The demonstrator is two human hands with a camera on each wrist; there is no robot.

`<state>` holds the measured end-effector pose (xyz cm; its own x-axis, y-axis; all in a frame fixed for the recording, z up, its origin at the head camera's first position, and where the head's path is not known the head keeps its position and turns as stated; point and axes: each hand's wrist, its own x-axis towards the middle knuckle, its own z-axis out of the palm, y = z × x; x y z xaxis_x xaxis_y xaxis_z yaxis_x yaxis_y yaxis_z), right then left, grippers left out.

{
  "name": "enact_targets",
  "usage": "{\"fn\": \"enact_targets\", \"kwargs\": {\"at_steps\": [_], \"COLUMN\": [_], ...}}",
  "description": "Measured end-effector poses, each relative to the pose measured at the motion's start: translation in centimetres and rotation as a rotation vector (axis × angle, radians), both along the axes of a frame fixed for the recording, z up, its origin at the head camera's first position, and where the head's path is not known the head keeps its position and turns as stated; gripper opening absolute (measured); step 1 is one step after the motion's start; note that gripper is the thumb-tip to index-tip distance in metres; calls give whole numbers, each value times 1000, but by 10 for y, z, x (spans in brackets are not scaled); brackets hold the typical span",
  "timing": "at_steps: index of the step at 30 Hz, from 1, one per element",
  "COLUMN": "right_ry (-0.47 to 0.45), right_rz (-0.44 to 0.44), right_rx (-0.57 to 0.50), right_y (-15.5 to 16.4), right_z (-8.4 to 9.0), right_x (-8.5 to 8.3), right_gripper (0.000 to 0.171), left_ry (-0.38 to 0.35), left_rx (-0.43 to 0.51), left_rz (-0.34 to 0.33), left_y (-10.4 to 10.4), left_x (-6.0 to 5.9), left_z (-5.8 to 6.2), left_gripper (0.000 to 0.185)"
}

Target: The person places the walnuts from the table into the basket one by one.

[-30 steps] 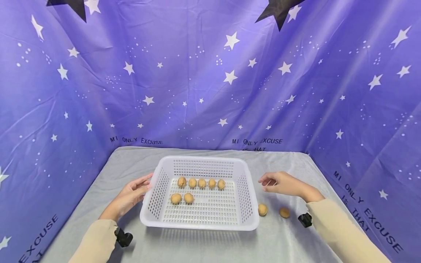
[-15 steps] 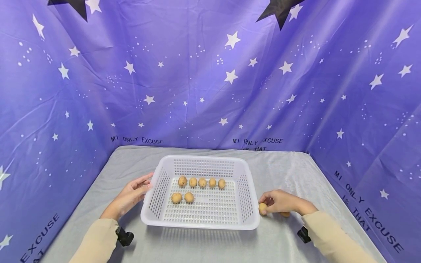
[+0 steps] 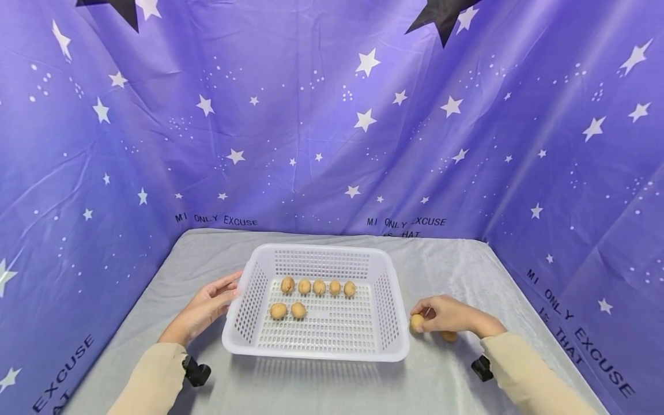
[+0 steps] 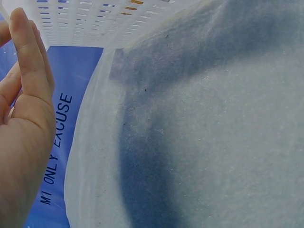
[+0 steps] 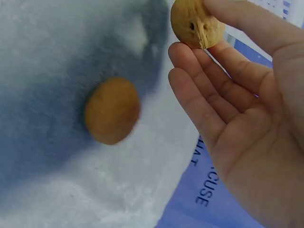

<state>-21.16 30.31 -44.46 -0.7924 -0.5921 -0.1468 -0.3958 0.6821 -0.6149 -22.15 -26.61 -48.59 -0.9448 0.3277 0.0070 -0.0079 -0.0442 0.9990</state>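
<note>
A white perforated basket [image 3: 394, 351] sits mid-table with several walnuts [image 3: 319, 287] inside, a row at the back and two in front at the left. My right hand [image 3: 422, 319] is just right of the basket, pinching a walnut [image 3: 416, 322] between thumb and fingertips, slightly off the cloth. The right wrist view shows that pinched walnut [image 5: 196, 23] at the fingertips [image 5: 183, 50], and a second walnut [image 5: 112, 110] lying on the cloth below. That loose walnut [image 3: 449, 336] sits by my wrist. My left hand [image 3: 232, 286] holds straight fingers [image 4: 27, 57] against the basket's left wall [image 4: 95, 19].
A grey cloth [image 3: 321, 386] covers the table. A purple star-printed backdrop [image 3: 332, 127] closes in the back and both sides. Black wrist-camera mounts [image 3: 196, 372] sit under each beige sleeve.
My right hand came down from beside the basket's rim onto the nearer walnut, pinched it and raised it a little. The left hand and basket stayed put.
</note>
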Motion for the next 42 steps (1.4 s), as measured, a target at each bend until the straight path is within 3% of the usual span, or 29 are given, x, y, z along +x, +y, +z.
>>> {"fn": "enact_targets", "kwargs": {"at_steps": [5, 12, 20, 31, 42], "right_ry": [62, 153, 184, 180, 151], "right_rz": [-13, -33, -27, 46, 168], "right_rx": [-1, 2, 21, 49, 62], "right_y": [4, 6, 0, -47, -113], "right_z": [16, 52, 79, 91, 88], "right_x": [-3, -8, -14, -34, -51], "right_gripper": [38, 39, 41, 37, 36], "left_ry": [-4, -9, -4, 0, -23], "left_rx": [-3, -2, 0, 7, -8], "left_rz": [4, 5, 1, -2, 26], "left_y": [0, 0, -1, 0, 0], "left_x": [0, -1, -1, 0, -1], "left_z": [1, 1, 1, 1, -2], "left_gripper": [61, 62, 62, 61, 61]}}
